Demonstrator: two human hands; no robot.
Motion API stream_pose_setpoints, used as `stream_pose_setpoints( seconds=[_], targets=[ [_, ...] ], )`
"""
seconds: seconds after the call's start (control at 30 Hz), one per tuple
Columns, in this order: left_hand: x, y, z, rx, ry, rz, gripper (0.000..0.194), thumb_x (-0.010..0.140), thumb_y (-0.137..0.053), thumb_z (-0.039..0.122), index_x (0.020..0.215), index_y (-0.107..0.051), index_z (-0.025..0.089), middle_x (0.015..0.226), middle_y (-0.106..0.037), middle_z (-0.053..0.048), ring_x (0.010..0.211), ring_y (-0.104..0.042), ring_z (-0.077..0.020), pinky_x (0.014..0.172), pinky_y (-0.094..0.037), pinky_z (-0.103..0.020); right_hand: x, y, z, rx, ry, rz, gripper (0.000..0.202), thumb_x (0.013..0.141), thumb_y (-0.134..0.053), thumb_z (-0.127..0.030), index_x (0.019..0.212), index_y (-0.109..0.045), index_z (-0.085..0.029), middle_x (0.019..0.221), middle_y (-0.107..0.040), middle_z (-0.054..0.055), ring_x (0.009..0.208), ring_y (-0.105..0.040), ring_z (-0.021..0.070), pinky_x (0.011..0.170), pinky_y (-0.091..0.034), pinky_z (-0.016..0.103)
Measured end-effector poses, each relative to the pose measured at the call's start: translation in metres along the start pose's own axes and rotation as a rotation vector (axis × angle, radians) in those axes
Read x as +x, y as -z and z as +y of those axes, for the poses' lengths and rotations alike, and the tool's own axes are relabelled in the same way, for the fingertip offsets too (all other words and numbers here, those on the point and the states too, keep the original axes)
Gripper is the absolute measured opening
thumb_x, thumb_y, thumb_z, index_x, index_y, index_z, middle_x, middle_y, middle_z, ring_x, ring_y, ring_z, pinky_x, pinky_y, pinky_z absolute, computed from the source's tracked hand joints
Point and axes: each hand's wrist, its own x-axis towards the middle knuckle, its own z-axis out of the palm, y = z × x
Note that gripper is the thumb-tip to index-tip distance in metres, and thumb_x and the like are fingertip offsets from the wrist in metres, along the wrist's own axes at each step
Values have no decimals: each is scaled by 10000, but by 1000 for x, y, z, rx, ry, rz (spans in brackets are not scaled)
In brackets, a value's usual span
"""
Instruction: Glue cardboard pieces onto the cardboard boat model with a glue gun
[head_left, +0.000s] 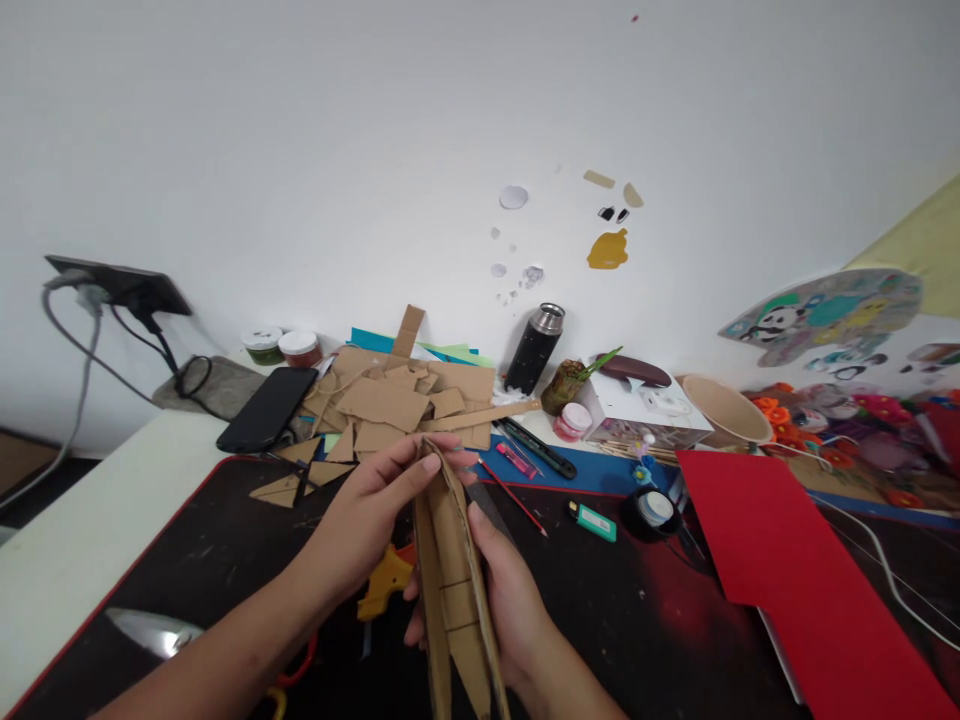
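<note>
A long, narrow cardboard piece [456, 590], shaped like a boat hull with a pointed far end, is held between both hands over the dark mat. My left hand [394, 478] is closed on its pointed tip, thumb on the near face. Along the right side, my right hand [510, 590] grips the wall, its fingertips showing beneath at the left. Pencil lines cross the inner face. Partly hidden under the cardboard, a yellow glue gun [386, 582] lies on the mat. Scissors [154, 630] lie half covered by my left forearm.
Cardboard scraps [386, 400] are heaped at the back. A phone [268, 408], black flask [534, 345], utility knife [540, 448], red pencil [514, 497], green lighter [592, 521] and tape roll [651, 510] lie around. Red card [802, 580] covers the right; a power strip [120, 285] is on the left.
</note>
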Motion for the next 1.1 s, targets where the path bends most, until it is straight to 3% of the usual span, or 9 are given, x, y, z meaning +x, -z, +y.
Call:
stream_pose_setpoints(
  seconds=[0.13,0.33,0.47,0.67,0.9,1.1],
  targets=[
    [-1,0,-2,0,-11,21,447,905,-809,499,1273,-799,246,1192,-843,-96,1058,-783,-288,942,-620,-373,1,2,1,-7,17,49,851,661,-753,-928,885,-757,-106,732,-783,112,503,-723,199,454,-536,250],
    [-3,-1,-1,-23,-1,22,435,912,-795,495,1273,-809,255,1164,-853,-84,1064,-794,-299,895,-634,-364,0,2,2,-8,14,84,871,661,-762,-923,923,-766,-92,749,-788,114,510,-734,205,460,-550,254],
    [-2,-2,1,-79,23,23,411,891,-819,472,1240,-821,256,1129,-859,-78,1032,-802,-289,795,-637,-315,-1,0,1,-2,29,60,871,665,-772,-916,976,-766,-102,752,-795,108,510,-731,204,466,-559,257],
    [4,-3,4,-277,67,12,419,876,-819,535,1130,-836,203,1066,-864,-107,967,-809,-294,788,-661,-339,-2,-1,0,33,24,-8,827,696,-776,-886,987,-752,-112,759,-797,95,535,-744,205,470,-534,236],
    [6,-1,2,-411,98,-21,286,827,-904,441,970,-821,208,983,-864,-73,918,-813,-240,736,-664,-288,0,3,0,66,-57,-61,857,942,-498,-879,1117,-730,-73,834,-805,147,568,-759,228,526,-560,285],
    [7,1,2,-486,95,-33,268,771,-963,355,908,-791,203,919,-852,-36,864,-817,-217,733,-674,-278,0,1,0,127,-135,-77,924,968,-391,-907,1119,-738,-65,769,-790,133,525,-757,234,482,-550,278]
  ],
)
